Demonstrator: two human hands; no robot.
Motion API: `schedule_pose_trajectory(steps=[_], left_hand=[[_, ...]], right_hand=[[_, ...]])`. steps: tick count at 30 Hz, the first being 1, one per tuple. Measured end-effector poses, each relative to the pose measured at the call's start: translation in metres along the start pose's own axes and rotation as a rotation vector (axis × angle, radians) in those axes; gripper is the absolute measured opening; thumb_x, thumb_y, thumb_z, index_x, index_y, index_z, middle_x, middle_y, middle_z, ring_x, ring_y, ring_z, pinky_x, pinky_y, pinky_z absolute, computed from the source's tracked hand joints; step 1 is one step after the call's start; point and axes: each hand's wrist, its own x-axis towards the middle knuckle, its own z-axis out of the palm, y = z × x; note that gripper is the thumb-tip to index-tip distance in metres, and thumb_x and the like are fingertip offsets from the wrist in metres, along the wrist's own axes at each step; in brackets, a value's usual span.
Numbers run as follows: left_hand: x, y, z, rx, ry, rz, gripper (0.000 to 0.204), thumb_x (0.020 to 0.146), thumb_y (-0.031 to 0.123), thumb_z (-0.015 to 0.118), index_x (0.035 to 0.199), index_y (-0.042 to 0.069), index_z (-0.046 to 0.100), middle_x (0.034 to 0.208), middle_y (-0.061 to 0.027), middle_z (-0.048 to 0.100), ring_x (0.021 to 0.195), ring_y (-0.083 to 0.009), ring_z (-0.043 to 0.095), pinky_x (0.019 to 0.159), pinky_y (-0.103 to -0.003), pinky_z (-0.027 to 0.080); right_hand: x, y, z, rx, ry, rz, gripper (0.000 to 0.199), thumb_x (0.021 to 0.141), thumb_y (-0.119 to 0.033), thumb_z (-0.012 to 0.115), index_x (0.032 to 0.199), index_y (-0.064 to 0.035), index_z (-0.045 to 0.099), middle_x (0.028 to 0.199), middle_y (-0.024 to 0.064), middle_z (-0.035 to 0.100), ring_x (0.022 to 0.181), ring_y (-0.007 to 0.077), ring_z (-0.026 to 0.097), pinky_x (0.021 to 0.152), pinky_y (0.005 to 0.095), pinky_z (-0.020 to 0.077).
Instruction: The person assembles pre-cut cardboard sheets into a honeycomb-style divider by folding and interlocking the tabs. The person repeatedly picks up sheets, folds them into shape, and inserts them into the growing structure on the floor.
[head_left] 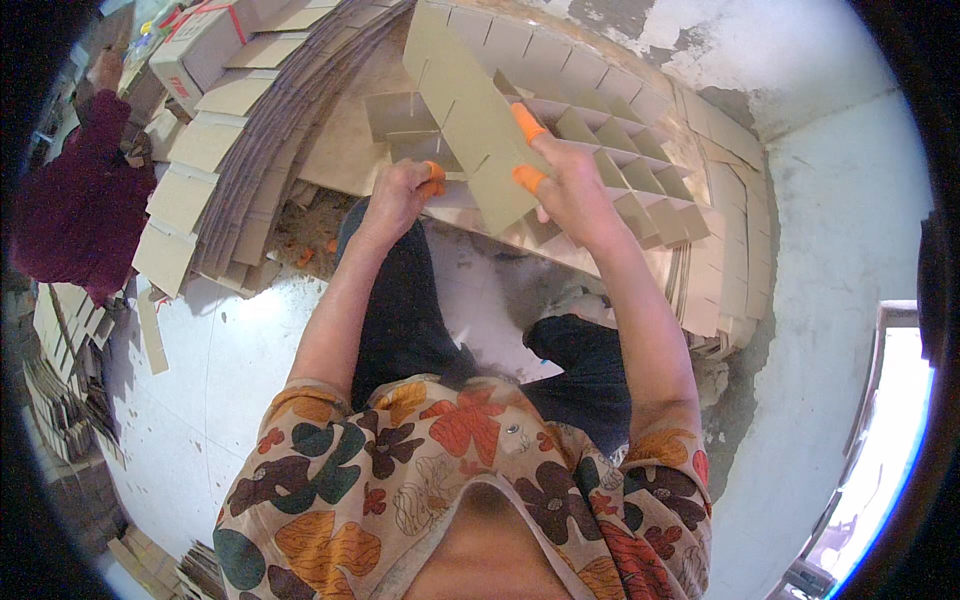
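My right hand [575, 190], with orange finger covers, grips the right edge of a long slotted cardboard strip [465, 115]. The strip stands tilted, reaching away from me over the work surface. My left hand [402, 195] is closed near the strip's lower left, orange covers on its fingertips; what it pinches, if anything, is hidden. Behind the strip and to its right lies a cardboard divider grid [625, 160] of crossed strips forming several square cells. More crossed cardboard pieces [400, 115] show left of the strip, partly covered by it.
A long leaning stack of cardboard strips [260, 130] runs along the left, beside a carton [205, 55]. Flat slotted cardboard sheets [725, 200] are piled at the right, near the wall [830, 200]. Another person in a dark red sleeve [85, 200] is at far left.
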Motion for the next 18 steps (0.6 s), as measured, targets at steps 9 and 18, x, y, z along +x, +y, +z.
schedule_pose_trajectory(steps=[9, 18], left_hand=[[0.003, 0.0, 0.003, -0.14, 0.053, -0.075, 0.015, 0.07, 0.0, 0.067, 0.085, 0.003, 0.066, 0.073, -0.0168, 0.06, 0.072, -0.0314, 0.061, 0.064, -0.037, 0.048], [-0.005, -0.007, 0.01, -0.107, 0.009, -0.053, 0.015, 0.068, 0.001, 0.068, 0.082, 0.004, 0.065, 0.073, -0.0156, 0.06, 0.072, -0.0305, 0.061, 0.064, -0.037, 0.048]], right_hand=[[-0.002, 0.0, 0.008, 0.034, 0.029, 0.085, 0.024, 0.077, -0.005, 0.062, 0.099, 0.0021, 0.055, 0.084, 0.0285, 0.057, 0.08, 0.0434, 0.058, 0.068, 0.0426, 0.0454], [-0.008, 0.003, 0.01, 0.116, 0.048, 0.013, 0.034, 0.082, -0.002, 0.06, 0.115, -0.002, 0.055, 0.075, 0.0122, 0.061, 0.047, 0.0161, 0.051, 0.045, 0.0281, 0.0441]])
